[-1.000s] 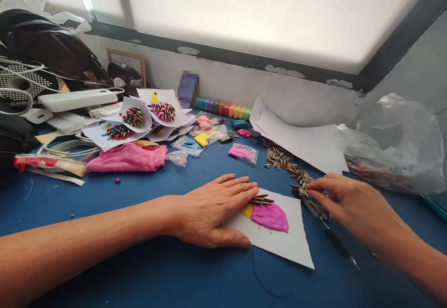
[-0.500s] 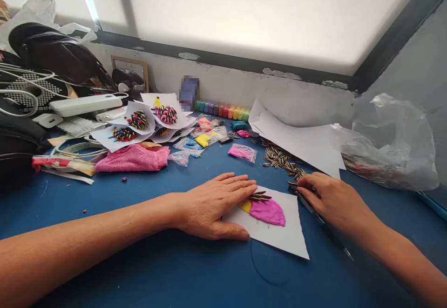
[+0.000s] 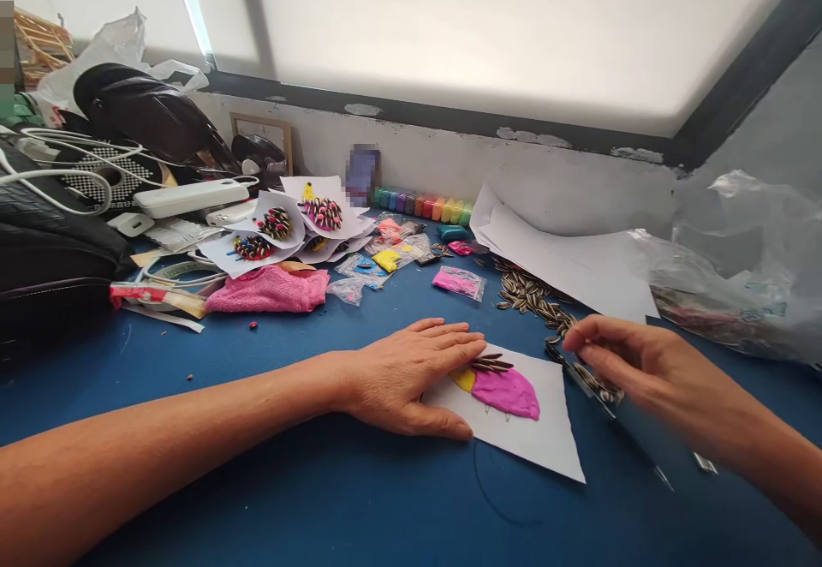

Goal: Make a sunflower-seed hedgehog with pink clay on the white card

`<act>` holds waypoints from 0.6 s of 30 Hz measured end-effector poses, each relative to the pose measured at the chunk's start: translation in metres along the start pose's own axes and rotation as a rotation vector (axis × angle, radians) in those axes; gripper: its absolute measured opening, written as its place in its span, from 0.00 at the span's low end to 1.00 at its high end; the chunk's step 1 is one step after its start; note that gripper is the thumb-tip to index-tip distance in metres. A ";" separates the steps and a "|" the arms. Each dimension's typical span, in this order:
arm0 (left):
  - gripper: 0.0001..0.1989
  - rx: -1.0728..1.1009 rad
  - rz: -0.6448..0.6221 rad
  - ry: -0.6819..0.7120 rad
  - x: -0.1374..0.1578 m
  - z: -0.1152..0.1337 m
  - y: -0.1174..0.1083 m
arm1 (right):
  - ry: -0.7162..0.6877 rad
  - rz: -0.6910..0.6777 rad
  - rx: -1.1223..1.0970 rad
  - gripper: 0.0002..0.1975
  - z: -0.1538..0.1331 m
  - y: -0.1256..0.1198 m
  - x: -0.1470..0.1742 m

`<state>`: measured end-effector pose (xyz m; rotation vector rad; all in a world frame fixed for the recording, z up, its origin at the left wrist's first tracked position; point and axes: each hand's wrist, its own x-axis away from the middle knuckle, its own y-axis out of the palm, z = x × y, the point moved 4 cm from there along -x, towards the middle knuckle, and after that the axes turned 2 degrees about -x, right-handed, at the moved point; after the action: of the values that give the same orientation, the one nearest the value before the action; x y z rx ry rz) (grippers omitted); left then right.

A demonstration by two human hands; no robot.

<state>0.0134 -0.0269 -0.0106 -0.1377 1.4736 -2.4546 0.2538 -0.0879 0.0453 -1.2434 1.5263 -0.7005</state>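
My left hand (image 3: 411, 374) lies flat on the left part of a white paper sheet (image 3: 536, 438) on the blue table. On the sheet sits a pink clay shape (image 3: 507, 391) with a yellow end and a few striped sunflower seeds (image 3: 491, 364) stuck in along its top. My right hand (image 3: 633, 361) hovers just right of the sheet, above a trail of loose sunflower seeds (image 3: 536, 303); its thumb and fingers are pinched together, apparently on a seed. A dark pen (image 3: 633, 443) lies under that hand.
Finished seed-and-clay pictures on paper (image 3: 288, 224) pile up at the back left beside a pink cloth (image 3: 270, 290). Small clay bags (image 3: 459, 282) and a row of coloured clay pots (image 3: 424, 205) lie behind. White sheets (image 3: 565, 259) and a clear plastic bag (image 3: 751, 267) fill the right.
My right hand rose off the seed trail and drew slightly right with its fingers pinched. The left hand stayed pressed on the sheet. The view shifted a little.
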 end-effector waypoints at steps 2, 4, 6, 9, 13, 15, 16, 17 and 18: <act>0.45 -0.001 -0.005 -0.001 0.000 0.000 0.000 | 0.028 -0.162 -0.122 0.23 -0.004 0.006 0.000; 0.45 -0.004 -0.005 0.000 0.000 -0.001 0.001 | 0.088 -0.294 -0.249 0.24 -0.006 0.012 0.000; 0.45 -0.007 0.000 0.005 0.000 -0.002 0.002 | 0.182 -0.377 -0.401 0.26 -0.008 0.016 0.001; 0.45 -0.009 0.004 0.013 0.000 -0.002 0.002 | 0.296 -0.428 -0.559 0.25 -0.016 0.019 0.004; 0.44 -0.024 0.002 0.020 -0.001 -0.001 0.002 | 0.271 -0.413 -0.609 0.22 -0.034 0.020 0.006; 0.43 -0.029 0.008 0.025 -0.001 -0.001 0.002 | 0.230 -0.387 -0.571 0.21 -0.041 0.021 0.007; 0.43 -0.029 0.012 0.029 -0.001 -0.001 0.002 | 0.212 -0.375 -0.545 0.20 -0.044 0.023 0.009; 0.43 -0.028 0.017 0.034 -0.001 -0.001 0.002 | 0.196 -0.365 -0.522 0.20 -0.046 0.025 0.010; 0.43 -0.028 0.023 0.040 -0.001 -0.002 0.002 | 0.183 -0.349 -0.507 0.19 -0.047 0.027 0.012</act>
<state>0.0140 -0.0264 -0.0131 -0.0770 1.5188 -2.4328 0.2000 -0.0978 0.0326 -1.9026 1.7186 -0.6845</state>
